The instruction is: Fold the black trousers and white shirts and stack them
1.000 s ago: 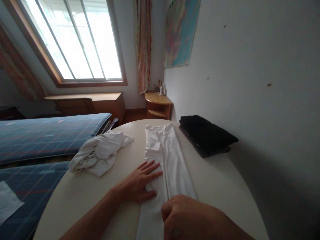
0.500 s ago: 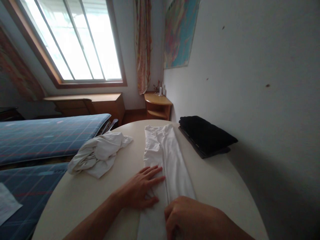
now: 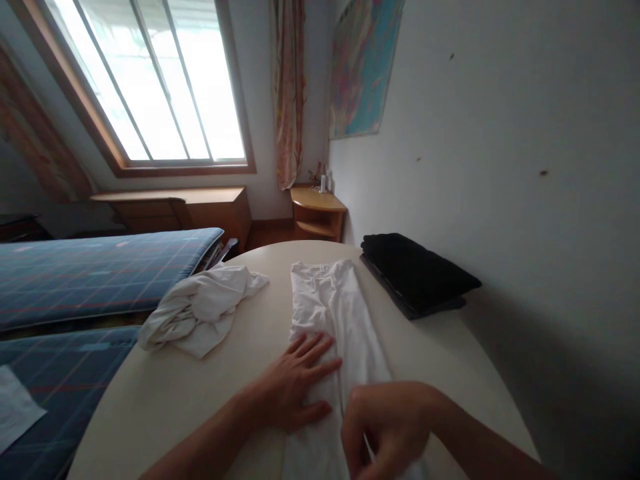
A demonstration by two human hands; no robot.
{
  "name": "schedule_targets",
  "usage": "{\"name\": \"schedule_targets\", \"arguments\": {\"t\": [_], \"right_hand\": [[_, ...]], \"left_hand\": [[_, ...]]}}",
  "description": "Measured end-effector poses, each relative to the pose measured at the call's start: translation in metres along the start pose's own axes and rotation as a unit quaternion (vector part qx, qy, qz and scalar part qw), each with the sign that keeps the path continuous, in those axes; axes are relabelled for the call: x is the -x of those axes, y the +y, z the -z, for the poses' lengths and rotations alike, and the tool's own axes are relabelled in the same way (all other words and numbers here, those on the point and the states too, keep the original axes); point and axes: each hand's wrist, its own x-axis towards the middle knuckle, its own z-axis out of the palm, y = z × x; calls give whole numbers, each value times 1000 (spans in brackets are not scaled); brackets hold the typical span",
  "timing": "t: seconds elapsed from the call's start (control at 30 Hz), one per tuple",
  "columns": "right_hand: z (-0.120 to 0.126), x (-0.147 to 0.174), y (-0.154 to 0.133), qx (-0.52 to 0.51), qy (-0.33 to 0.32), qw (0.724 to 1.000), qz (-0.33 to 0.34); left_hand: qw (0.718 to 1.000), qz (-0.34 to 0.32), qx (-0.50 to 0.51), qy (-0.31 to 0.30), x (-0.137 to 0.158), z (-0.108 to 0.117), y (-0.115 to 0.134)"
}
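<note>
A pair of white trousers [image 3: 356,333] lies lengthwise on the round cream table [image 3: 250,373], its wrinkled waist end far from me and its two legs running toward me. My left hand [image 3: 295,387] rests flat on the left leg, fingers spread. Closer to me, my right hand [image 3: 385,427] is closed, its bent fingers pinching the cloth of the trousers near the lower part of the legs. The trousers' near end is cut off by the picture's lower edge.
A crumpled white cloth [image 3: 207,307] lies at the table's left edge. Folded black clothes [image 3: 417,273] are stacked at the right, near the wall [image 3: 525,233]. Blue plaid mattresses [image 3: 100,273] stand to the left. A small corner shelf [image 3: 317,200] is beyond the table.
The far end of the trousers has slid slightly toward me. My right hand has shifted a little right with the cloth, while my left hand stays flat, slightly farther right.
</note>
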Motion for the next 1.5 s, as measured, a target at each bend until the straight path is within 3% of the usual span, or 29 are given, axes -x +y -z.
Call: {"name": "schedule_targets", "arguments": {"t": [0.07, 0.1, 0.13, 0.2, 0.23, 0.3, 0.43, 0.53, 0.8, 1.0, 1.07, 1.2, 1.27, 1.5], "right_hand": [[33, 0, -2, -4, 107, 994, -14], [50, -3, 1, 19, 193, 980, -36], [67, -9, 5, 65, 279, 956, -63], [100, -24, 18, 162, 435, 875, -138], [115, -34, 26, 178, 480, 840, -180], [144, -53, 40, 191, 518, 798, -241], [186, -86, 60, 188, 546, 760, -297], [203, -107, 68, 183, 549, 748, -323], [213, -140, 81, 159, 563, 738, -335], [217, -129, 85, 145, 617, 694, -340], [218, -126, 88, 140, 616, 703, -327], [219, -126, 94, 143, 583, 754, -267], [220, -127, 94, 147, 572, 767, -252], [220, -122, 93, 189, 596, 732, -272]], "left_hand": [[1000, -3, 8, -1, 0, 2, 0], [1000, -4, 11, 1, 0, 2, 0], [1000, -5, 13, 0, 0, 3, 0], [1000, -5, 18, -3, 0, 3, 0], [1000, -4, 20, -4, 0, 2, -1], [1000, -4, 26, -4, 1, 2, -1], [999, -2, 36, -4, 1, 4, -1], [999, 1, 41, -12, 1, 5, -1], [998, 11, 49, -29, -1, 8, -1], [998, 12, 51, -27, 0, 7, -2], [998, 5, 52, -32, -1, 7, -2], [998, -8, 53, -34, -2, 8, -2], [998, -11, 53, -31, -2, 8, -2], [997, -26, 69, -36, -3, 9, -3]]}}
